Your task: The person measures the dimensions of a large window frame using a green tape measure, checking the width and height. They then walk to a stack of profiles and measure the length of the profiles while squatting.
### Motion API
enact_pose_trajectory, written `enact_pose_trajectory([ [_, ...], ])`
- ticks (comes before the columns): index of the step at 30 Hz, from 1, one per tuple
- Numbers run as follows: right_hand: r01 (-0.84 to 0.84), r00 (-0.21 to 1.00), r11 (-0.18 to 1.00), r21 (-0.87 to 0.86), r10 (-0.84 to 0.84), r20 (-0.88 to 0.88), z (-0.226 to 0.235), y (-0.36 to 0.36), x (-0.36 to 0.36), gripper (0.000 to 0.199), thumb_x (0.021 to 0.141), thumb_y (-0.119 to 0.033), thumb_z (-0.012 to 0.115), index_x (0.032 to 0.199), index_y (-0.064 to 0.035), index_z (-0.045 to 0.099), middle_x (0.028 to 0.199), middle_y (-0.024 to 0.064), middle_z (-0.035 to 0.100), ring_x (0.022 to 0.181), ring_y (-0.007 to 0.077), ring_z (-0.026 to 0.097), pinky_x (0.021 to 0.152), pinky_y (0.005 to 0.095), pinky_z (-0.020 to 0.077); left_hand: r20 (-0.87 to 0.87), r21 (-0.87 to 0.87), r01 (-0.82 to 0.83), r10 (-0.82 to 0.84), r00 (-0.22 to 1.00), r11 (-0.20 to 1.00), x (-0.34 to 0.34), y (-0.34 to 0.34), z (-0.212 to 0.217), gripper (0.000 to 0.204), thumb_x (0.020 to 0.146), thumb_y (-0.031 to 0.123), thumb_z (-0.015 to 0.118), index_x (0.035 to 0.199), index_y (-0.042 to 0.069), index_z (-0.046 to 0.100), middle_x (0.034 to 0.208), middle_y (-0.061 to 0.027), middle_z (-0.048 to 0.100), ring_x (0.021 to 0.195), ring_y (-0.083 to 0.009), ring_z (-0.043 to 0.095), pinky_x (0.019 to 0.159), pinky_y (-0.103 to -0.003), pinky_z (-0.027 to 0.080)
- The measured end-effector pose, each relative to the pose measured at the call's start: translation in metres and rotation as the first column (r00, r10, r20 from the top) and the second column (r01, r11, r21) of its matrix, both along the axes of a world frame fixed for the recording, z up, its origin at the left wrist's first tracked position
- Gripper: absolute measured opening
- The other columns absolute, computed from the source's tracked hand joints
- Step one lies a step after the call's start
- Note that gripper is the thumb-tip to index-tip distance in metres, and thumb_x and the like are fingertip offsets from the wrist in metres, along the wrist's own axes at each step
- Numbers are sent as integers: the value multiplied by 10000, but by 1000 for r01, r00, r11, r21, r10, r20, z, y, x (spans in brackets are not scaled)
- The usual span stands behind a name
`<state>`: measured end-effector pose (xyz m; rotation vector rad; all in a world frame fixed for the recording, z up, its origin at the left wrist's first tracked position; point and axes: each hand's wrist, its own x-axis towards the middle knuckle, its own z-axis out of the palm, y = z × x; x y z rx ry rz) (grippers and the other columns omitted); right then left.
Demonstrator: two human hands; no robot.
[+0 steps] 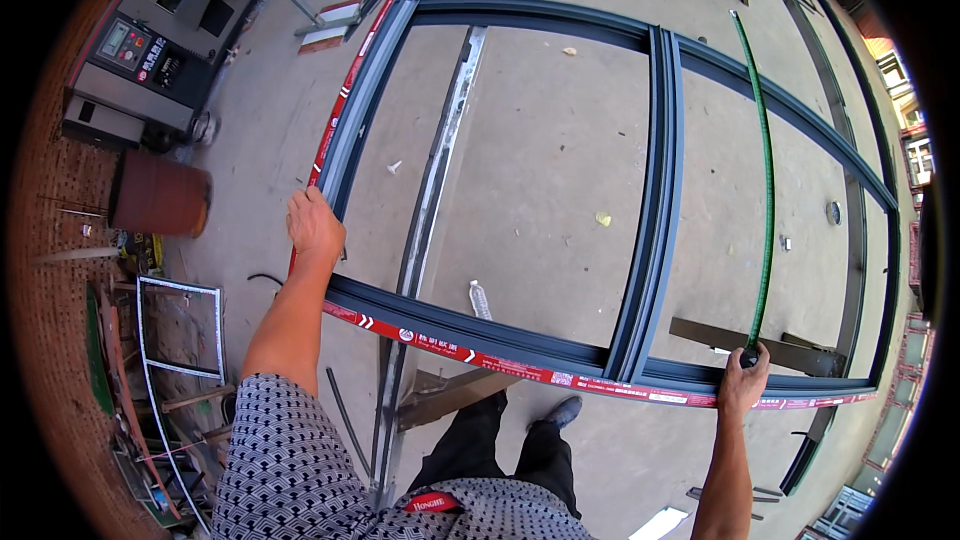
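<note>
A large dark grey metal window frame (650,190) lies in front of me, divided by crossbars, with red protective film along its outer edges. My left hand (316,228) is closed on the frame's left side, close to the near left corner. At the near right edge, my right hand (743,380) grips a tape measure with a dark case (750,356). Its green blade (769,190) is pulled out, stretching away from me over the right-hand opening and past the far crossbar. The fingertips of both hands are partly hidden.
Metal support rails (440,160) run beneath the frame. A control cabinet (140,60) and a rusty drum (160,192) stand at the left. Below them, a smaller white-edged frame (180,285) leans among scrap. A plastic bottle (479,300) lies on the floor.
</note>
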<state>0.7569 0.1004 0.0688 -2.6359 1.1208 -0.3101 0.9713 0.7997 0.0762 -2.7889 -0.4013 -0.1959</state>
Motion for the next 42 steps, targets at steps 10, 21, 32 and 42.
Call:
enact_pose_trajectory([
  [10, 1, 1000, 1000, 2, -1, 26, 6, 6, 2, 430, 908, -274, 673, 1256, -24, 641, 1180, 210, 657, 1089, 403, 636, 953, 459, 497, -100, -169, -289, 275, 956, 942, 23, -8, 11, 503, 814, 157, 755, 1231, 1, 521, 1228, -234, 606, 1135, -409, 632, 962, -469, 553],
  [21, -4, 999, 1000, 17, 3, 37, 2, 3, 2, 414, 915, -258, 672, 1261, -33, 639, 1188, 195, 657, 1098, 404, 628, 961, 461, 497, -69, -240, -220, 210, 975, 945, 16, -5, 14, 450, 835, 236, 777, 1162, 9, 566, 1086, -231, 704, 1018, -404, 713, 892, -498, 578],
  [32, -17, 999, 1000, 16, 17, 28, 5, 1, -10, 441, 907, -292, 694, 1277, -58, 636, 1192, 199, 659, 1115, 389, 628, 971, 461, 492, -31, -303, -38, 30, 999, 952, 20, -48, 51, 425, 869, 243, 740, 1140, 3, 518, 1015, -294, 719, 938, -482, 710, 861, -560, 562],
  [42, -41, 995, 999, 32, 38, 90, 3, 0, -3, 423, 913, -286, 676, 1266, -58, 638, 1204, 198, 656, 1124, 400, 621, 966, 469, 495, -24, -509, -135, 143, 989, 850, 29, -49, 60, 585, 901, 367, 661, 1311, -18, 500, 1145, -339, 683, 1075, -494, 671, 944, -540, 534],
])
